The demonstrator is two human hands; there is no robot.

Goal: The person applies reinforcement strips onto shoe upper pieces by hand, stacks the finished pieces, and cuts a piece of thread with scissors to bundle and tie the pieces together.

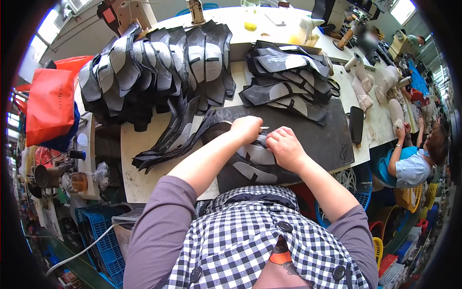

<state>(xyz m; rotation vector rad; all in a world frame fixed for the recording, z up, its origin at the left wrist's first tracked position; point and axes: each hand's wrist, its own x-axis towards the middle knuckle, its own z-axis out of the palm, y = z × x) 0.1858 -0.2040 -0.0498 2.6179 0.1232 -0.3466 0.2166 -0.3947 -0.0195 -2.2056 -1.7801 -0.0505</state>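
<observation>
A black and grey shoe upper piece (257,154) lies on the dark mat (332,137) right in front of me. My right hand (287,148) pinches its upper edge with bent fingers. Just to the left, my left hand (247,130) is closed above the same piece; a thin pale tip sticks out past its fingers, but what it belongs to is hidden. Nearer my body lies another grey patch (254,172) on black material. A strip of stacked black pieces (180,144) runs leftward from beside my left hand.
Rows of similar upper pieces (159,60) stand at the back left, and a looser pile (288,79) lies at the back right. A black phone-like object (356,124) rests right of the mat. A red bag (50,106) hangs left. Another person (409,164) sits at far right.
</observation>
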